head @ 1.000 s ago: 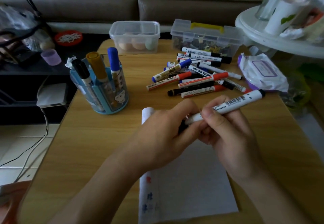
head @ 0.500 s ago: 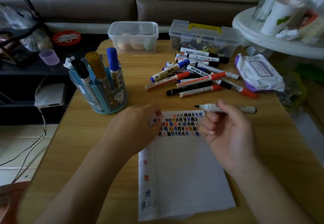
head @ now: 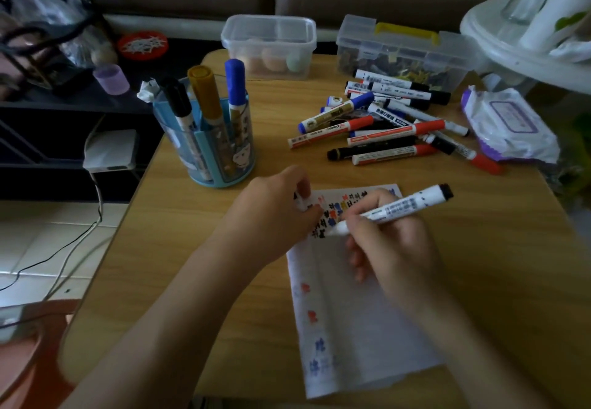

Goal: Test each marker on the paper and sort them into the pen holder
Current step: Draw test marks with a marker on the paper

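My right hand (head: 393, 248) grips an uncapped white marker (head: 396, 208) with its tip on the paper (head: 348, 312), among the coloured test marks near the top edge. My left hand (head: 271, 213) rests on the paper's top left corner, its fingers curled round what looks like the marker's cap (head: 300, 202). A blue pen holder (head: 208, 133) at the left holds three markers: black, gold and blue capped. Several loose markers (head: 393, 127) lie in a pile at the back right of the wooden table (head: 179, 248).
A clear box with eggs (head: 270, 45) and a clear case with a yellow handle (head: 406, 50) stand at the table's far edge. A wet-wipes pack (head: 508, 123) lies at the right. A white round stand (head: 524, 53) overhangs the far right corner.
The marker was uncapped, my hands parted, and my right hand turned the marker and brought its tip down onto the paper. My left hand moved to the paper's top left corner.
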